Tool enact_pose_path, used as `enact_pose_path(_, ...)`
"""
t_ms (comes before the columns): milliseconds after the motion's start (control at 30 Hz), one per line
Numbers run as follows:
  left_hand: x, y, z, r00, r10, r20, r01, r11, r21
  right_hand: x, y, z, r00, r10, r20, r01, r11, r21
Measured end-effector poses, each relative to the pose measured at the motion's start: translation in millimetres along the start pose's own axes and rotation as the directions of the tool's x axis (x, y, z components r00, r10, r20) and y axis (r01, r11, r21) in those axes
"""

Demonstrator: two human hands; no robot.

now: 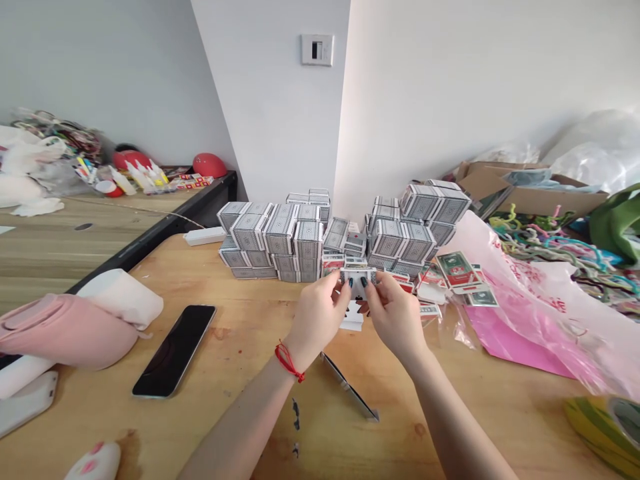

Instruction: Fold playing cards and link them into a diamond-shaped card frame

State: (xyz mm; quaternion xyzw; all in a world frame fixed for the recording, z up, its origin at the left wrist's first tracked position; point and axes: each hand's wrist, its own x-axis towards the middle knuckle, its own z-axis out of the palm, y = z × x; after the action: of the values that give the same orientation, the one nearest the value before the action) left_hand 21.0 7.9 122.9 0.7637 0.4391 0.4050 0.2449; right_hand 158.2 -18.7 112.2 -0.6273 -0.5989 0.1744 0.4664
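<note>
Between my two hands is a playing card [358, 285], white with a dark spade mark and a bent-over patterned edge at the top. My left hand [320, 313], with a red string bracelet below it, pinches the card's left side. On the right side my right hand [397, 317] pinches it the same way, thumbs close together. Below the hands lie a few white cards [353, 321], partly hidden. Just beyond stand stacked blocks made of grey patterned cards, one group on the left [280, 233] and another on the right [405, 230].
Card boxes [457, 270] and a pink plastic bag [525, 313] lie at the right, near yellow-green tape [607, 427]. A black phone [175, 350], a paper roll [123, 297] and a pink pouch [75, 330] are left. A thin dark strip [350, 387] lies between my forearms.
</note>
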Motion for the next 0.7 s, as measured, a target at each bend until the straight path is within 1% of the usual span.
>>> enact_pose_path(100,0.5,-1.5,1.1,1.000,0.001,0.027,-0.003,0.998,0.066,0.5,0.5,-0.3,0.999,-0.023,0.037,0.025,0.997,-0.066)
enact_pose_path(167,0.4,-1.9,1.2,1.000,0.004,0.001,-0.004,0.995,0.099,0.6,-1.2,-1.0,0.997,-0.031,0.064,0.035,0.997,-0.066)
enact_pose_path(267,-0.5,-2.0,1.0,0.999,0.010,-0.049,-0.005,0.995,0.097,0.2,-5.4,-2.7,0.994,-0.021,0.107,0.025,0.999,-0.041)
enact_pose_path(400,-1.4,-3.3,1.5,0.999,0.015,-0.036,-0.011,0.994,0.112,-0.1,-10.6,-6.5,0.987,0.008,0.161,-0.013,0.999,0.033)
enact_pose_path(467,-1.4,-4.7,2.3,0.999,0.014,-0.036,-0.009,0.992,0.125,0.3,-12.5,-8.2,0.977,0.038,0.208,-0.070,0.986,0.149)
enact_pose_path(533,-1.3,-6.2,3.0,0.999,0.018,-0.047,-0.011,0.991,0.131,0.9,-14.0,-9.1,0.958,0.061,0.279,-0.152,0.935,0.319)
enact_pose_path(567,-1.3,-6.8,3.3,0.998,0.020,-0.053,-0.013,0.991,0.135,1.2,-14.5,-9.1,0.946,0.067,0.316,-0.199,0.891,0.407)
enact_pose_path(633,-1.5,-7.7,3.6,0.998,0.024,-0.064,-0.014,0.988,0.152,1.7,-14.5,-8.5,0.916,0.080,0.394,-0.304,0.778,0.550)
enact_pose_path(700,-1.5,-8.3,3.6,0.996,0.046,-0.070,-0.034,0.986,0.164,2.1,-13.3,-7.1,0.883,0.085,0.462,-0.401,0.648,0.647)
